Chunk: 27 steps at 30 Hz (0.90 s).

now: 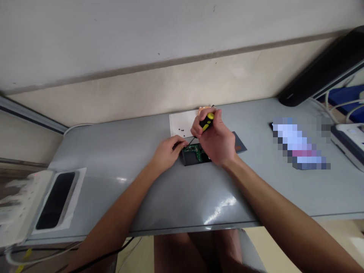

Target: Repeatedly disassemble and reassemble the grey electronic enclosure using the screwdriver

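My right hand (217,138) is wrapped round the black and yellow handle of a screwdriver (207,122). Its thin shaft slants down to the left, and the tip reaches the upper left corner of a green circuit board (196,151). The board sits in a flat black case (190,158), partly covered by my right hand. At that same corner, the fingers of my left hand (169,151) are pinched together beside the tip; what lies between them is hidden. Behind the case, several small dark bits, perhaps screws (182,130), lie on a white sheet of paper (176,120).
A dark grey flat piece (240,144) lies right of the case. Further right are a lit, pixelated phone (298,144) and a white device (348,142). At left, a dark phone (56,201) rests on paper beside a white power strip (30,201). A wall (142,91) bounds the back.
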{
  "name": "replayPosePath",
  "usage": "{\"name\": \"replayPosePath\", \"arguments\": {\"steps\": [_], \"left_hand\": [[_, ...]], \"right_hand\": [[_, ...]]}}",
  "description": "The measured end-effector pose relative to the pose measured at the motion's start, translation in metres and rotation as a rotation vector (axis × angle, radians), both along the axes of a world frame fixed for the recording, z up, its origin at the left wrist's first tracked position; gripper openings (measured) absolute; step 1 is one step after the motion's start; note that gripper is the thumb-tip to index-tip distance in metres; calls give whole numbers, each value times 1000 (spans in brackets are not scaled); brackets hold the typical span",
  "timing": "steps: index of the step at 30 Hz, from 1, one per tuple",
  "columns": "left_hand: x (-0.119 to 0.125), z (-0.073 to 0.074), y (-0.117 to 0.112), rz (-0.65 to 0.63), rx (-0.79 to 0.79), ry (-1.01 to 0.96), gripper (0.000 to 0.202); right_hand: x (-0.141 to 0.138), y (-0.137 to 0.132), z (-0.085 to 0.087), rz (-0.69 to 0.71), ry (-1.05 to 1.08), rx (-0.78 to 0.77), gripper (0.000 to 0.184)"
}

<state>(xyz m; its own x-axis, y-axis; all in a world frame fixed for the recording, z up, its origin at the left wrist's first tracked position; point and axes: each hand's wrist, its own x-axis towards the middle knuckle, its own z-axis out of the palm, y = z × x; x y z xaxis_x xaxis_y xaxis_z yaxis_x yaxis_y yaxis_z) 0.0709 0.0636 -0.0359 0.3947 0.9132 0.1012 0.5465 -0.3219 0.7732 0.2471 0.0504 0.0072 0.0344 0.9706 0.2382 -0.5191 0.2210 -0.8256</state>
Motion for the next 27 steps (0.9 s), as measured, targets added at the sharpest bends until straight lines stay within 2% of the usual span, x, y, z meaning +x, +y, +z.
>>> {"name": "replayPosePath", "arguments": {"steps": [12,21,27], "left_hand": [[-1,-1,0,9,25,20,18],[-2,0,0,27,27,28,19],[-2,1,0,22,26,4,19]], "right_hand": [[0,0,6,-13,-23,-37,59],[-3,1,2,-32,10,-17,57],[11,8,3,-82,59,8,51]]}}
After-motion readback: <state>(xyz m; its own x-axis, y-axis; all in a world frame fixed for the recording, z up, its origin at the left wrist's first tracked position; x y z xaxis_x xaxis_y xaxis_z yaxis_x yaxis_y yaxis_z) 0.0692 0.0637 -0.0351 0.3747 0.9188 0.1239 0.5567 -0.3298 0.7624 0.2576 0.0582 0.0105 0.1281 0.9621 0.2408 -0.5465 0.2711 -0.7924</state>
